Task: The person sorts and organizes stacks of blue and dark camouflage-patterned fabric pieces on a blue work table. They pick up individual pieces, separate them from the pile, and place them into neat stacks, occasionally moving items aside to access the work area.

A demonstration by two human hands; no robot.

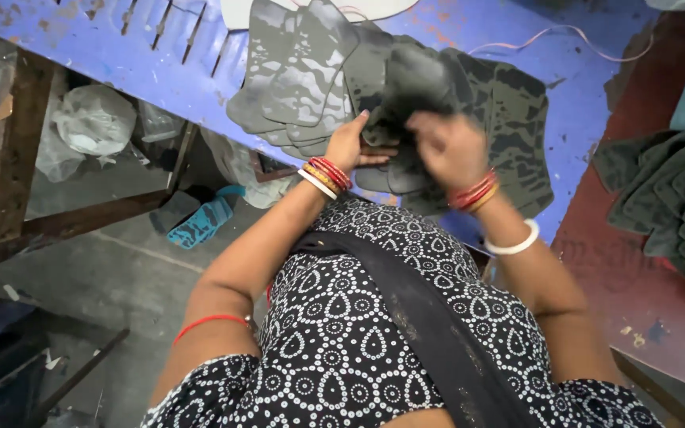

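A blue workbench (144, 67) runs across the top of the view, its paint chipped, with narrow slots cut near its upper left part. A thin pale cord (564, 36) lies looped toward its upper right corner. A reddish-brown table (636, 277) adjoins the bench's right edge and carries a stack of dark green fabric (675, 198). Crumpled plastic bags (93, 123) sit beneath the bench's left end. A teal patterned sole (204, 222) lies on the concrete floor (112, 285).

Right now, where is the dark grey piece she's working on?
In the head view, the dark grey piece sits centre-top on the blue table, between the left hand and right hand, amid fanned grey pieces.
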